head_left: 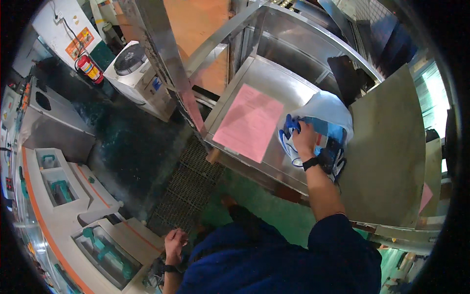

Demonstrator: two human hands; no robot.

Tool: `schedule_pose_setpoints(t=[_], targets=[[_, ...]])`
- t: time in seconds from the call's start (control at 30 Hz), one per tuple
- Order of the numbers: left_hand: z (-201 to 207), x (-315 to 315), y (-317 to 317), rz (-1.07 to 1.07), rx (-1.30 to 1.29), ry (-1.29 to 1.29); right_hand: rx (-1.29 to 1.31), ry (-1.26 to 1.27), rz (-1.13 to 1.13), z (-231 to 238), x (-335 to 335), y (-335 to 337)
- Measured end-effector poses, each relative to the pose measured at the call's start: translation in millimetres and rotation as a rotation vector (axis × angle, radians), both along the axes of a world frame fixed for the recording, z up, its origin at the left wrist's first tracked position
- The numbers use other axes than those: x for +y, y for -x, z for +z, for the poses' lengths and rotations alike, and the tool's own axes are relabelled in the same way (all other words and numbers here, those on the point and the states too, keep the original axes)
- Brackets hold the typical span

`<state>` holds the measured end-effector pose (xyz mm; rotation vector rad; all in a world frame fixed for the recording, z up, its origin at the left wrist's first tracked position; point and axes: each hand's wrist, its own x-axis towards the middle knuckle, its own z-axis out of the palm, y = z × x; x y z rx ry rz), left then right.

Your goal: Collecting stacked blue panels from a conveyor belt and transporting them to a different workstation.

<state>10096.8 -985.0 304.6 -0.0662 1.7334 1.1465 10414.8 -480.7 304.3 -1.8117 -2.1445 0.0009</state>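
Note:
My right hand (305,140) reaches over the metal tray of the cart, its fingers closed on a blue-and-white work glove (289,143). Around it lie a white plastic bag (333,106) with blue material (334,130) inside its opening, and another dark-and-white glove (339,164) beside my wrist. A pink printed sheet (248,122) lies flat on the tray to the left of the gloves. My left hand (175,243) hangs low by my side, fingers loosely curled with nothing visible in them. Each wrist has a black band.
The tray's metal rim (254,169) runs in front of me, with a flat grey-green panel (387,157) at right. A beige machine with green handles (105,252) stands at left. Farther off are a white fan unit (139,73), a red extinguisher (90,68) and a floor grating (183,183).

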Motion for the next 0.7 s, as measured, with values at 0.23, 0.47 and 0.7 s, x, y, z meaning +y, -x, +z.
schedule_pose_setpoints(t=[0.23, 0.47, 0.7], targets=[[-21, -13, -8, 0.017, -0.026, -0.019, 0.205, -0.268, 0.049, 28, -13, 3], [-9, 2, -21, 0.055, 0.023, 0.131, 0.294, -0.289, 0.127, 31, -24, 23], [-27, -26, -14, -0.055, -0.031, 0.047, 0.438, -0.288, 0.162, 23, -22, 28]])
